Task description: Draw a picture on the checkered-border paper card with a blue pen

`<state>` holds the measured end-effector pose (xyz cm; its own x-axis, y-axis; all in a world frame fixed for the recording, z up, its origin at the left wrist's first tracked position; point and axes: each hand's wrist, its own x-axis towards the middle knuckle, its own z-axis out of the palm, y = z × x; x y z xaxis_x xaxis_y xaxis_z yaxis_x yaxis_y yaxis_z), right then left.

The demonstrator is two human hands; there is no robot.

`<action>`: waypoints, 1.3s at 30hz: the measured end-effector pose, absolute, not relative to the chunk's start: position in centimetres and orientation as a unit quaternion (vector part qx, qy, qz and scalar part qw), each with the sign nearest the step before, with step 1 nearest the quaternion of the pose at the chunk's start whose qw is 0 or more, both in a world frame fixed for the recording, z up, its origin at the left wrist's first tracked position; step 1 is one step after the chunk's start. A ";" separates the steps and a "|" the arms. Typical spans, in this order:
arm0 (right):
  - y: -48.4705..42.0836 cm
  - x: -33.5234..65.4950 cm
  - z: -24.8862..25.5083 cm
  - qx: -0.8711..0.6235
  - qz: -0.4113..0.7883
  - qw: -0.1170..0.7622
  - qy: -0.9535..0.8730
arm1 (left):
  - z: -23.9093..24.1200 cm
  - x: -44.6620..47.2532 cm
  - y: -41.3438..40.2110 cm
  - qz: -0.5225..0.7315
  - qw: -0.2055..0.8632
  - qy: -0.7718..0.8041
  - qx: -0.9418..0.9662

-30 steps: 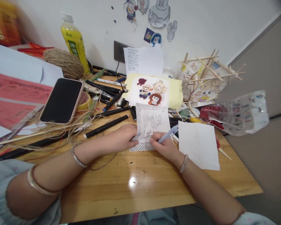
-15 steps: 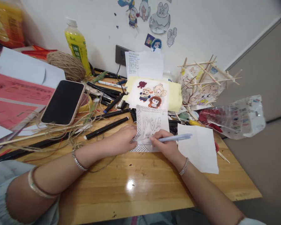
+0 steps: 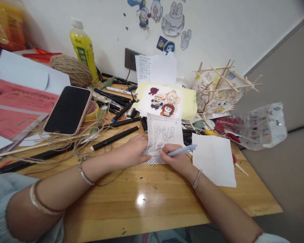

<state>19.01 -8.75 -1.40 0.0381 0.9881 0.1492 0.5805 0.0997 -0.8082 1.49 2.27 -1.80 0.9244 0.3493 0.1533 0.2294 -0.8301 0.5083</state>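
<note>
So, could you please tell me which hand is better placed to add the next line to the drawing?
Probably the right hand: it grips the pen, tip on the drawing. The left hand lies flat, pinning its left edge.

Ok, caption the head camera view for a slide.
Left hand steadies a small drawing; right hand holds a light-blue pen to it.

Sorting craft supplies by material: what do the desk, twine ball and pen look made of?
Desk: wood, likely varnished; grain and a glare spot show.
Twine ball: coarse natural fibre, perhaps jute; tan, fuzzy strands.
Pen in the right hand: probably plastic; smooth, uniform pale-blue barrel.
</note>
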 end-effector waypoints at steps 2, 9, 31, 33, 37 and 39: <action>-8.7 19.0 -1.4 -0.612 0.268 0.371 -0.645 | -1.9 1.5 2.3 0.121 0.250 0.150 0.949; -8.7 19.1 -1.6 -0.624 0.232 0.378 -0.643 | -1.7 1.5 2.4 0.105 0.251 0.150 0.950; -8.9 19.1 -1.8 -0.637 0.257 0.381 -0.619 | -1.7 1.5 2.5 0.113 0.241 0.145 0.953; -8.9 19.2 -1.9 -0.636 0.256 0.382 -0.620 | -1.7 1.5 2.5 0.110 0.236 0.146 0.954; -8.8 19.2 -1.8 -0.638 0.257 0.382 -0.617 | -1.8 1.5 2.5 0.113 0.241 0.150 0.952; -8.8 19.1 -1.7 -0.633 0.263 0.381 -0.621 | -1.8 1.5 2.5 0.117 0.249 0.147 0.950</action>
